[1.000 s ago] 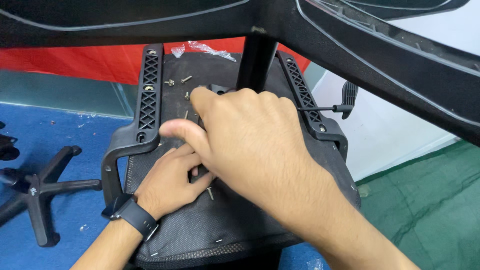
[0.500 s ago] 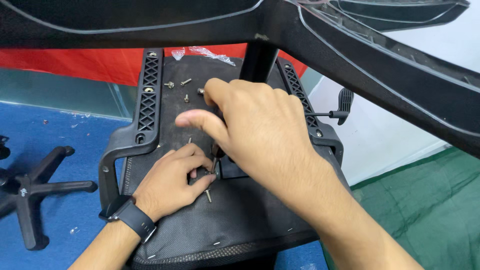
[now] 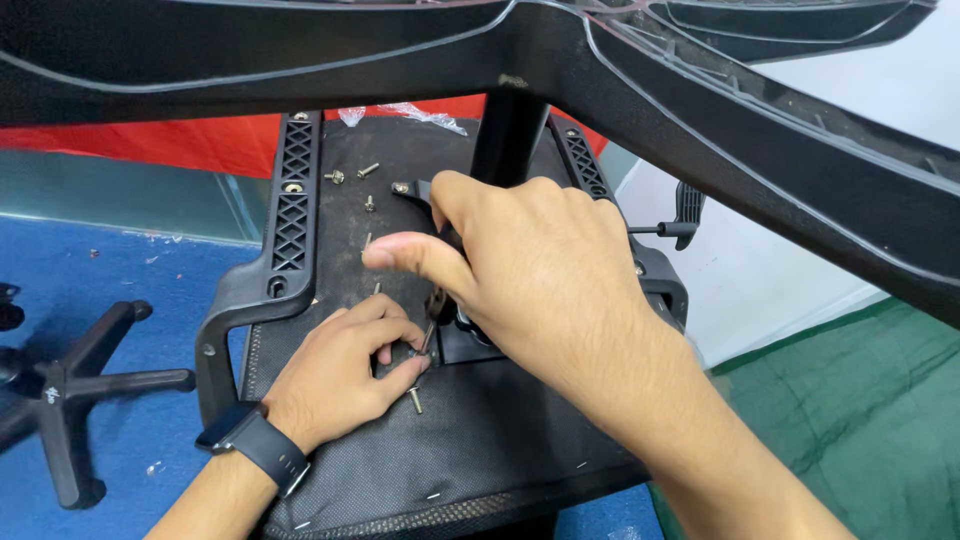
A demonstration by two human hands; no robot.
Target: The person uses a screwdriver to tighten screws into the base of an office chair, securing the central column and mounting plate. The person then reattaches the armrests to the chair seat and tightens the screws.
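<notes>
From the head camera, your left hand (image 3: 345, 375) rests on the upturned underside of the chair seat (image 3: 500, 440), fingers curled together and pinching what looks like a small screw at the near corner of the black mechanism plate (image 3: 465, 345); a second loose screw (image 3: 415, 400) lies just below those fingertips, its long axis running roughly toward and away from you. Your right hand (image 3: 530, 280) sits directly above and to the right of the left, laid over the plate, thumb stretched out to the left and the other fingers folded down over the mechanism; whether they clamp anything I cannot tell, since the back of the hand hides them. The left hand is the nearer one to the loose screw. Farther from both hands, up the seat, more screws (image 3: 368, 170) lie scattered beside the left armrest bracket (image 3: 290, 190). The gas column (image 3: 505, 135) rises just beyond your right knuckles, and the chair base arms (image 3: 700, 120) spread overhead, crowding the space above. A separate star base (image 3: 70, 385) sits on the blue floor well off to the left.
</notes>
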